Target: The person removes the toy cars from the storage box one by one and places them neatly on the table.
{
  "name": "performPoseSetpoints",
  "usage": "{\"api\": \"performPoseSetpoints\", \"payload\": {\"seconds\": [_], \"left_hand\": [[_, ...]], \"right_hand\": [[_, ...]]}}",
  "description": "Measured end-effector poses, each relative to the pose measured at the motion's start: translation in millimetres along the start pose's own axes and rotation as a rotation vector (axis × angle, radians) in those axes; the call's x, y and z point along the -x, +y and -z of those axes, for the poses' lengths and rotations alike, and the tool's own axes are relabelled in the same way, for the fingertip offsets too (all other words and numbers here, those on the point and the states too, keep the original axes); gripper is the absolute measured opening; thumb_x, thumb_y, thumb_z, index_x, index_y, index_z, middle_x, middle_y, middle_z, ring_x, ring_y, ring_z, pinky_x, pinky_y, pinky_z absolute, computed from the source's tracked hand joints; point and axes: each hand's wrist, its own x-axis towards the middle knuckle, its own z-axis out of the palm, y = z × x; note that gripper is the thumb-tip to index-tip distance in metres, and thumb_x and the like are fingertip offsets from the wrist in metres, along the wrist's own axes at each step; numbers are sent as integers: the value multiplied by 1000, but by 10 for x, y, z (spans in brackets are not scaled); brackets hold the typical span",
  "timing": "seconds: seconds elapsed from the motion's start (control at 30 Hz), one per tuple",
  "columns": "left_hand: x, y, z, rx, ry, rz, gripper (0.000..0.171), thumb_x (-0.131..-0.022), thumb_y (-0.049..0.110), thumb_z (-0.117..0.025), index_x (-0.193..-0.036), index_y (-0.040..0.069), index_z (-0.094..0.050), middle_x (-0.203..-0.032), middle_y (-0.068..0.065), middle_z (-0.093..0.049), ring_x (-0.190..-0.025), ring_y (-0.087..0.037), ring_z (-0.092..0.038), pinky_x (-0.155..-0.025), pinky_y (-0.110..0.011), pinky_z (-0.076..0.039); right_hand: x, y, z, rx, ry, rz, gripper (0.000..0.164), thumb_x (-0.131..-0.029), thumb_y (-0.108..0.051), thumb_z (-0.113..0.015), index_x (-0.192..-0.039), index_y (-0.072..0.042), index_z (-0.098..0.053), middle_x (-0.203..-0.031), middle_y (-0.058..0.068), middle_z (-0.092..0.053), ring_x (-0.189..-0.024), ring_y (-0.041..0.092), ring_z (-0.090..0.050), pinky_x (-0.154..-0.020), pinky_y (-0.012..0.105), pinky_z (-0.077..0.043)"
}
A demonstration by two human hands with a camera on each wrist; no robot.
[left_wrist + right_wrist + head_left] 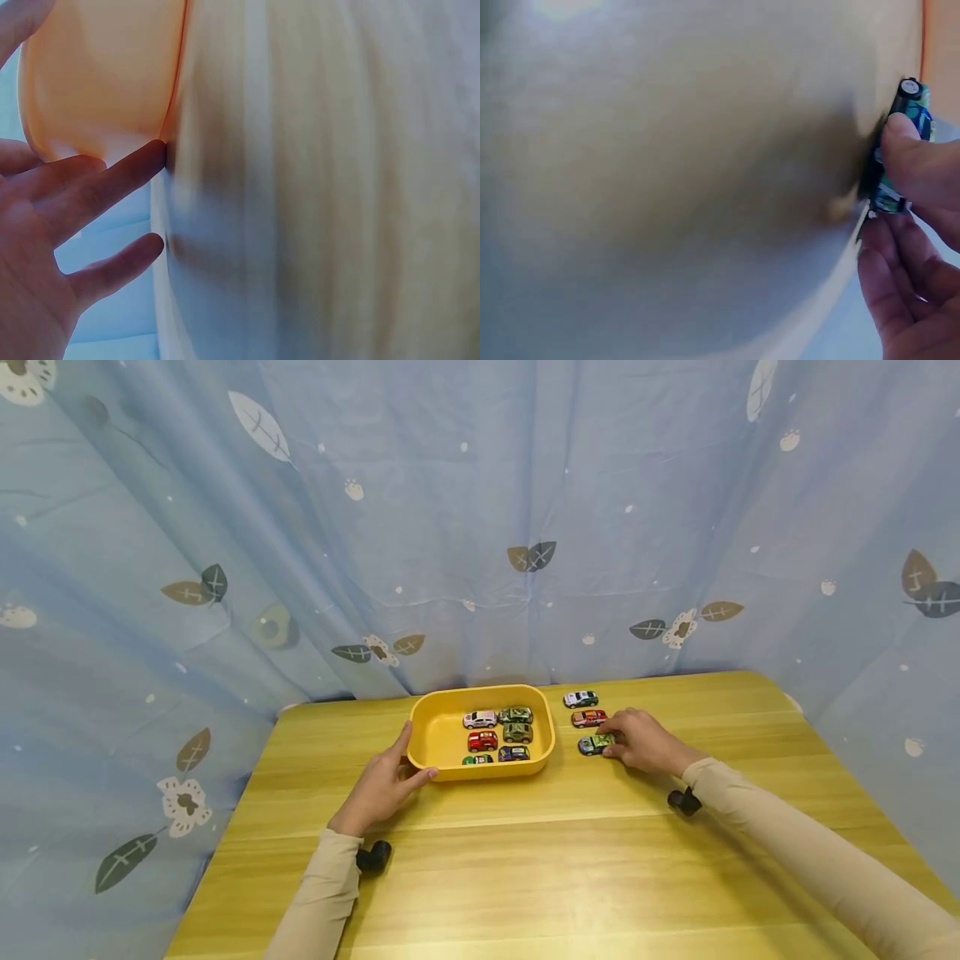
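Note:
In the head view my left hand (382,785) lies at the near left corner of a yellow plastic tray (442,700). Its thumb touches the front rim and its fingers (124,180) reach out fairly straight against the end wall. Several toy cars sit inside the tray, among them a white one (480,719), a red one (482,742) and a purple one (514,753). Right of the tray, my right hand (643,741) pinches a green and blue toy car (889,191) between thumb and fingers, low over the table.
Beyond the pinched car, a red toy car (588,718) and a white toy car (581,699) stand in a column on the wooden table (525,860). A blue patterned curtain (465,510) hangs behind the table's far edge.

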Motion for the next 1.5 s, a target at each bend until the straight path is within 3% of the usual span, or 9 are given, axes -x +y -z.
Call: {"api": "performPoseSetpoints", "payload": {"seconds": [0.23,0.57,0.77,0.9,1.03,1.23,1.4,1.5], "left_hand": [[17,-13,11,0,12,5,104,-99,54,-71,-172,11,-11,-162,-25,-47,-128,-34,-68,-111,-51,-52],[-4,19,-14,-25,11,3,103,-99,54,-71,-172,9,-12,-161,-25,-49,-127,-33,-69,-112,-52,-51],[-3,9,-41,-25,14,-2,104,-99,55,-70,-171,8,-13,-159,-26,-50,-125,-33,-70,-111,-52,-52],[9,12,-22,-25,13,6,104,-99,57,-70,-172,9,-13,-159,-25,-51,-127,-33,-69,-111,-52,-52],[20,15,-15,-27,19,13,104,-99,55,-71,-171,8,-13,-157,-25,-53,-126,-33,-69,-111,-52,-52],[40,13,-2,-20,20,12,103,-99,51,-73,-171,8,-14,-157,-26,-52,-126,-33,-69,-112,-52,-51],[45,18,-15,-3,31,-9,101,-99,47,-74,-171,7,-15,-158,-26,-51,-126,-33,-69,-112,-52,-51],[48,23,-17,-2,32,-22,101,-100,48,-73,-171,6,-15,-157,-27,-52,-125,-33,-70,-111,-51,-52]], "right_hand": [[11,16,-48,-19,40,-11,31,-88,-16,-89,-115,-4,-79,-102,7,-76,-91,23,-66,-87,50,-55],[89,3,6,-59,26,-40,44,-86,-16,-91,-125,-4,-75,-115,11,-76,-109,35,-67,-99,59,-53],[42,-98,165,-103,96,-59,52,-82,-16,-94,-128,-4,-74,-121,16,-73,-114,40,-65,-100,62,-51],[-162,-189,291,-144,168,-35,44,-86,-19,-91,-125,-5,-75,-124,18,-69,-115,40,-62,-97,60,-52],[-465,-329,372,-184,171,-3,37,-91,-22,-87,-124,-10,-77,-137,19,-61,-129,41,-54,-106,65,-44],[-982,-617,308,-202,-2,68,36,-94,-28,-83,-125,-10,-77,-157,21,-51,-147,44,-41,-119,68,-34],[-1342,-873,234,-111,-154,107,38,-95,-35,-81,-125,-12,-77,-164,21,-44,-153,48,-35,-122,73,-26],[-1520,-992,204,-68,-206,133,36,-95,-35,-81,-122,-11,-79,-165,23,-43,-153,50,-35,-121,74,-27]]}}
